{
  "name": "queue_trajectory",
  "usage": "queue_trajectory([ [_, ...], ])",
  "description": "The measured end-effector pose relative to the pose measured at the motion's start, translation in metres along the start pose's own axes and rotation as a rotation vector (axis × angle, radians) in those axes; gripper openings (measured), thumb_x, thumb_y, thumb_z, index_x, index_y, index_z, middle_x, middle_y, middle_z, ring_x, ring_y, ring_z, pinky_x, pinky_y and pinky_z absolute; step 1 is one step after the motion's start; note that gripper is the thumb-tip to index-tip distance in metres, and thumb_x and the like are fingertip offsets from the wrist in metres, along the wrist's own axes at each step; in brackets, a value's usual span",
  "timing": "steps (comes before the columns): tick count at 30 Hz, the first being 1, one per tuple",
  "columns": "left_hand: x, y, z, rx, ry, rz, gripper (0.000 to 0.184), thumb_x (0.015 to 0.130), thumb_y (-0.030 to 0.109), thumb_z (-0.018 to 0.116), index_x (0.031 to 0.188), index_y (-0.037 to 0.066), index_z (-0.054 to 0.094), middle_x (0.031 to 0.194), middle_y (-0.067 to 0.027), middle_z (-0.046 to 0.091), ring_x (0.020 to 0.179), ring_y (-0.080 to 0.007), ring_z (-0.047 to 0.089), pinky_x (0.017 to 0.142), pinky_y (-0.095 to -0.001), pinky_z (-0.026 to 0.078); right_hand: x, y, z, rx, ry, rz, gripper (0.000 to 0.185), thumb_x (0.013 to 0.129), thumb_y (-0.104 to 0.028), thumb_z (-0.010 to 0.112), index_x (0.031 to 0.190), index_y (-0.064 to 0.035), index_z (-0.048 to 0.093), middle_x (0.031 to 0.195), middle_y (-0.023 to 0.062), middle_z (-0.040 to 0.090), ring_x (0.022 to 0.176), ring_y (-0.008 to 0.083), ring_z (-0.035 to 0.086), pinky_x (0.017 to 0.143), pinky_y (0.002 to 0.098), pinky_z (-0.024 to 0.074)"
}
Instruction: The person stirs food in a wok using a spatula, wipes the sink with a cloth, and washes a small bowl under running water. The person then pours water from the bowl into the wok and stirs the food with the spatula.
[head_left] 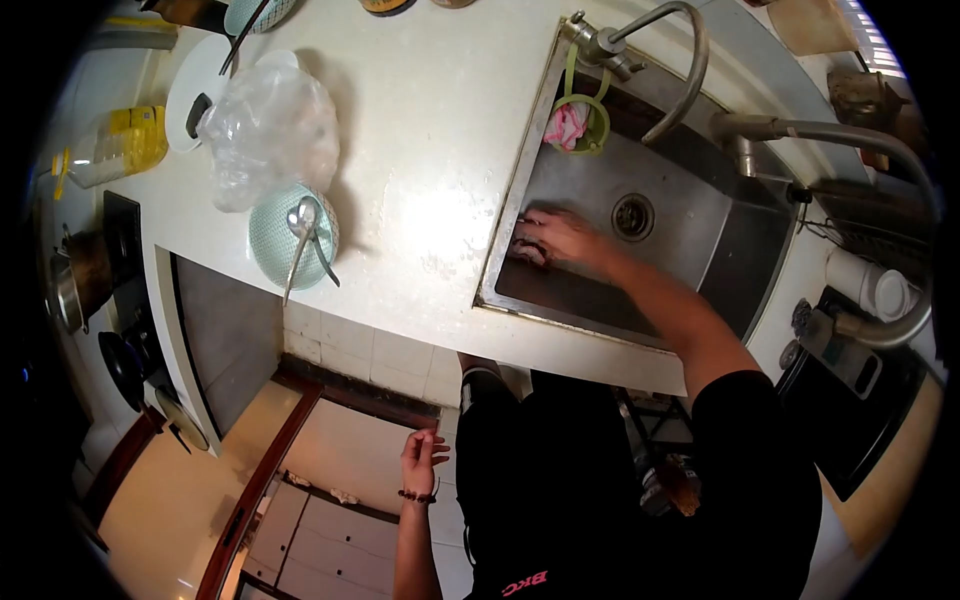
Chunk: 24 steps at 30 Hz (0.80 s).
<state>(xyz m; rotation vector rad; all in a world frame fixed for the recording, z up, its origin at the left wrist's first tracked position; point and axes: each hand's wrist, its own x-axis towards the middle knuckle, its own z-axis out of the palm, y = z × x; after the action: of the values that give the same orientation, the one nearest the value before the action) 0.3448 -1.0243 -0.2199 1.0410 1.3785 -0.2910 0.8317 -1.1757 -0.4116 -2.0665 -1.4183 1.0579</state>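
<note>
My right hand (pixel 565 238) reaches down into the steel sink (pixel 670 215), near its left wall. Its fingers are bent over something small, pinkish and dark (pixel 530 252), too unclear to name; part of it may be a reflection in the steel. Right of this hand lies the round drain (pixel 632 217). A green strainer basket (pixel 592 128) with a pink and white cloth (pixel 567 126) in it hangs at the sink's far left corner. My left hand (pixel 424 455), a beaded bracelet at its wrist, hangs beside my leg with loosely bent fingers apart, holding nothing.
A pale green bowl (pixel 265 235) with a spoon (pixel 303 215) across it sits near the counter's front edge. Behind it are a clear plastic bag (pixel 275 125) and a white plate (pixel 190 75). An oil bottle (pixel 125 145) lies left. Two curved faucets (pixel 697 75) overhang the sink.
</note>
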Motion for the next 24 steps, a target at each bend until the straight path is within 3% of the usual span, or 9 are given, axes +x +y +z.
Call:
queue_trajectory([
  [2, 0.0, -0.005, -0.003, 0.009, 0.009, -0.006, 0.025, 0.107, 0.028, 0.055, 0.118, 0.006, 0.059, 0.101, -0.0096, 0.068, 0.085, -0.0199, 0.07, 0.071, -0.0328, 0.058, 0.0, 0.016, 0.025, -0.387, 0.063, -0.188, 0.036, 0.091, -0.021, 0.059, 0.126, -0.0145, 0.063, 0.122, 0.0066, 0.06, 0.117, 0.0294, 0.061, 0.098, 0.0426, 0.05],
  [6, -0.003, 0.0, 0.003, 0.015, 0.025, -0.02, 0.028, 0.107, 0.03, 0.055, 0.119, 0.005, 0.059, 0.102, -0.0099, 0.068, 0.086, -0.0199, 0.07, 0.072, -0.033, 0.058, 0.01, 0.025, 0.057, -0.501, 0.114, -0.298, 0.035, 0.092, -0.023, 0.056, 0.124, -0.0124, 0.063, 0.121, 0.0062, 0.06, 0.116, 0.026, 0.06, 0.099, 0.0406, 0.0488],
  [9, -0.009, -0.008, 0.001, 0.017, 0.022, -0.041, 0.03, 0.107, 0.031, 0.055, 0.12, 0.005, 0.059, 0.102, -0.0104, 0.068, 0.087, -0.0199, 0.07, 0.073, -0.0332, 0.058, 0.014, 0.018, 0.041, -0.604, -0.065, -0.405, 0.036, 0.091, -0.024, 0.055, 0.124, -0.0102, 0.062, 0.12, 0.0062, 0.06, 0.109, 0.0219, 0.062, 0.096, 0.0356, 0.0488],
  [14, -0.008, -0.005, 0.003, -0.036, 0.046, -0.01, 0.028, 0.106, 0.029, 0.055, 0.12, 0.005, 0.059, 0.104, -0.0107, 0.068, 0.088, -0.0204, 0.07, 0.074, -0.0335, 0.058, 0.021, 0.018, 0.054, -0.565, -0.018, -0.353, 0.03, 0.09, -0.023, 0.057, 0.116, -0.0106, 0.066, 0.114, 0.0062, 0.061, 0.107, 0.0229, 0.062, 0.099, 0.0381, 0.0471],
  [16, -0.014, 0.002, 0.005, -0.046, 0.058, -0.004, 0.026, 0.107, 0.027, 0.053, 0.119, 0.005, 0.059, 0.103, -0.0102, 0.068, 0.087, -0.0204, 0.07, 0.073, -0.0335, 0.058, 0.019, 0.01, 0.055, -0.326, -0.025, -0.201, 0.027, 0.09, -0.025, 0.061, 0.114, -0.0126, 0.067, 0.116, 0.0072, 0.06, 0.109, 0.0242, 0.061, 0.099, 0.039, 0.0465],
  [18, -0.017, 0.006, 0.004, -0.055, 0.064, 0.009, 0.023, 0.108, 0.025, 0.052, 0.118, 0.005, 0.059, 0.101, -0.0098, 0.068, 0.086, -0.0203, 0.07, 0.072, -0.0336, 0.058, 0.022, 0.013, 0.054, -0.208, 0.1, -0.22, 0.017, 0.092, -0.019, 0.062, 0.106, -0.0128, 0.068, 0.105, 0.0091, 0.064, 0.101, 0.0287, 0.063, 0.092, 0.0412, 0.0492],
  [21, -0.019, 0.009, 0.002, -0.065, 0.05, 0.025, 0.024, 0.108, 0.025, 0.052, 0.119, 0.005, 0.059, 0.101, -0.0097, 0.068, 0.086, -0.0205, 0.07, 0.072, -0.0338, 0.059, 0.02, 0.026, 0.042, -0.024, -0.128, -0.11, 0.015, 0.092, -0.012, 0.061, 0.104, -0.0119, 0.071, 0.092, 0.0078, 0.068, 0.089, 0.0263, 0.066, 0.084, 0.0399, 0.0521],
  [23, -0.017, 0.016, 0.001, -0.091, 0.014, 0.055, 0.025, 0.107, 0.026, 0.055, 0.12, 0.006, 0.059, 0.105, -0.0096, 0.068, 0.087, -0.0198, 0.07, 0.073, -0.0325, 0.058, 0.005, 0.025, 0.015, 0.525, -0.45, 0.104, 0.021, 0.088, -0.006, 0.062, 0.107, -0.0067, 0.072, 0.088, 0.0063, 0.072, 0.088, 0.0206, 0.068, 0.085, 0.0349, 0.0541],
  [24, -0.016, 0.023, 0.003, -0.09, 0.006, 0.069, 0.025, 0.107, 0.026, 0.055, 0.12, 0.006, 0.059, 0.105, -0.0096, 0.068, 0.087, -0.0198, 0.07, 0.073, -0.0325, 0.058, -0.004, 0.021, 0.007, 0.517, -0.436, 0.104, 0.021, 0.088, -0.006, 0.062, 0.107, -0.0067, 0.072, 0.088, 0.0063, 0.072, 0.088, 0.0206, 0.068, 0.085, 0.0349, 0.0541],
])
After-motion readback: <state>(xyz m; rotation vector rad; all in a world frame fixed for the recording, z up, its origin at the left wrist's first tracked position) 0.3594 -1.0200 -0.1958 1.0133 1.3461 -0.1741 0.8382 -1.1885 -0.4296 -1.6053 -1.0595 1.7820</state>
